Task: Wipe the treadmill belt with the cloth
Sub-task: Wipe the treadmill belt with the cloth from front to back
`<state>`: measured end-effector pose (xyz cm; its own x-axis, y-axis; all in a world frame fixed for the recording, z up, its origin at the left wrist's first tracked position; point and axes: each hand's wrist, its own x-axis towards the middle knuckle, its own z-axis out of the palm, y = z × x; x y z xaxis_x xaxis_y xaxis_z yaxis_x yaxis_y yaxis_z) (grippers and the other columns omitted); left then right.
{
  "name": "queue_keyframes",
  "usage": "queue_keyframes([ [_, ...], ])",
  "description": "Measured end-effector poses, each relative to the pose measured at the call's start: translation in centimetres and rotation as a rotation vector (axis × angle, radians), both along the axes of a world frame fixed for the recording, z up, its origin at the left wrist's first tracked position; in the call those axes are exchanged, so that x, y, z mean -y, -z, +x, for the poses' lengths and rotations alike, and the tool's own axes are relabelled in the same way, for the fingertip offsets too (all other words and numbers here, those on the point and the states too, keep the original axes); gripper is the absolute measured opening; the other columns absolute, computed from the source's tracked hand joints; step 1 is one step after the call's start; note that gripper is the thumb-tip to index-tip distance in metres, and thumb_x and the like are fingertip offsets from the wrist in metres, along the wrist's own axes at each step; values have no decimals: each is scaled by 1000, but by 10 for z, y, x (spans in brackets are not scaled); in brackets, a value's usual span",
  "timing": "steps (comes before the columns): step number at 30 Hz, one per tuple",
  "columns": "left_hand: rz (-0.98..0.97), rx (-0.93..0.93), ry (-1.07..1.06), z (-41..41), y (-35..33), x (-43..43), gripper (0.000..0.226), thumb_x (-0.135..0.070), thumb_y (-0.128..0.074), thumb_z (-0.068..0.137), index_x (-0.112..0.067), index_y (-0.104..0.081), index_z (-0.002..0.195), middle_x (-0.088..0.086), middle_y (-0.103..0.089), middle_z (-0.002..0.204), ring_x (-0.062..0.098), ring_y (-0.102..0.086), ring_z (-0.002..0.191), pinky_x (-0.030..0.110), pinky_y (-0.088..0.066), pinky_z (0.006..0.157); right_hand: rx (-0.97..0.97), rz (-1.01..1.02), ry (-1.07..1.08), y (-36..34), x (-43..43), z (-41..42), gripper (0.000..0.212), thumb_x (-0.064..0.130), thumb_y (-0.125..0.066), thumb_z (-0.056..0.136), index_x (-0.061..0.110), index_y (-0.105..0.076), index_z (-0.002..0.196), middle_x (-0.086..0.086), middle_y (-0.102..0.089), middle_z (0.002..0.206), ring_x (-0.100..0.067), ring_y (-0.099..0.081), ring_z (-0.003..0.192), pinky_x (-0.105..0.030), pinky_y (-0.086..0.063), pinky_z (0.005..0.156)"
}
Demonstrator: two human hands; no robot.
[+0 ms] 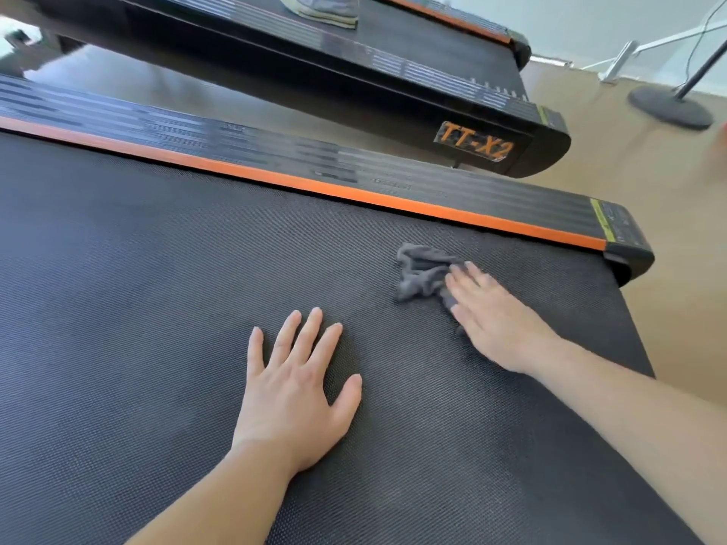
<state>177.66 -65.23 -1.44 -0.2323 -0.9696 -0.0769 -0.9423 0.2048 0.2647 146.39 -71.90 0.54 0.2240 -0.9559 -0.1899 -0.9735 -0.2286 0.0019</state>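
The dark textured treadmill belt (137,308) fills most of the view. A crumpled grey cloth (421,275) lies on it near the far orange side rail. My right hand (495,320) lies flat with its fingers pressing on the cloth's near edge; part of the cloth is hidden under the palm. My left hand (295,391) rests flat on the bare belt, fingers spread, holding nothing, to the left of and nearer than the cloth.
An orange-striped black side rail (354,179) borders the belt's far edge. A second treadmill (472,139) marked TT-X2 stands behind, with a person's shoe (322,9) on it. A round black stand base (670,106) sits on the wooden floor at right.
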Motion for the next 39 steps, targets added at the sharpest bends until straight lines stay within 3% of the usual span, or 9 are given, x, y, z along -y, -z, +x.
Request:
queue_keyframes([
  [3, -16, 8, -9, 1, 1, 0, 78, -77, -17, 94, -40, -13, 163, -15, 4, 171, 11, 16, 157, 54, 12, 125, -79, -70, 710, 5, 16, -45, 70, 39, -9, 106, -5, -24, 158, -23, -18, 168, -39, -13, 155, -49, -12, 127],
  [5, -10, 21, -4, 1, 0, 0, 78, -77, -15, 94, -41, -10, 163, -14, 6, 171, 11, 18, 157, 54, 13, 125, -60, -62, 857, 10, 18, -38, 71, 38, -6, 105, -8, -28, 156, -27, -23, 165, -43, -17, 153, -51, -13, 126],
  [8, -14, 25, -5, 1, 1, 0, 79, -77, -14, 94, -40, -9, 163, -14, 7, 171, 12, 18, 157, 54, 13, 125, -85, -147, 448, 19, -3, 7, 68, 29, -7, 103, -6, -42, 150, -28, -34, 159, -45, -25, 148, -54, -20, 124],
  [11, -8, 19, -4, 0, 0, -1, 78, -77, -16, 94, -40, -13, 163, -14, 4, 171, 12, 15, 157, 54, 11, 126, 114, -16, 8, 11, -42, 27, 69, 44, -7, 105, 9, -19, 163, -5, -5, 172, -22, 4, 160, -42, -7, 130],
  [18, -24, 41, 1, 4, 4, 0, 78, -77, -16, 94, -41, -14, 162, -15, 3, 171, 11, 14, 157, 52, 12, 126, -26, 39, 859, 11, -20, -101, 72, 42, -1, 105, -1, -11, 162, -18, -2, 172, -37, 0, 158, -50, -8, 128],
  [22, -14, 69, 11, 1, 6, -1, 79, -78, -10, 93, -41, -16, 163, -14, 1, 171, 12, 10, 158, 52, 10, 126, 38, -45, 491, 28, -55, -70, 88, 45, 23, 97, 1, -16, 162, -17, -7, 171, -36, -2, 158, -51, -10, 128],
  [25, 40, 124, 9, 3, 0, -1, 85, -80, -1, 87, -43, -14, 163, -15, 5, 170, 12, 11, 158, 52, 9, 126, 147, 58, 31, 16, -92, -37, 61, 44, -5, 110, 16, -4, 164, 5, 9, 170, -15, 16, 158, -36, 5, 129],
  [30, 36, 294, 68, -34, -38, 18, 88, -71, -6, 82, -32, -36, 155, -3, -16, 171, 21, -7, 158, 58, -2, 125, 125, 109, 576, -19, -80, -124, 59, 35, -14, 113, 10, 3, 165, -9, 13, 172, -27, 14, 158, -39, 5, 127],
  [39, -33, 90, 164, -85, 11, -8, 74, -69, -8, 98, -36, -14, 164, -11, 1, 171, 14, 11, 158, 52, 2, 128, 211, 29, 913, 11, -45, -167, 65, 39, -14, 111, -2, -10, 162, -21, -6, 171, -31, 3, 159, -42, 4, 129],
])
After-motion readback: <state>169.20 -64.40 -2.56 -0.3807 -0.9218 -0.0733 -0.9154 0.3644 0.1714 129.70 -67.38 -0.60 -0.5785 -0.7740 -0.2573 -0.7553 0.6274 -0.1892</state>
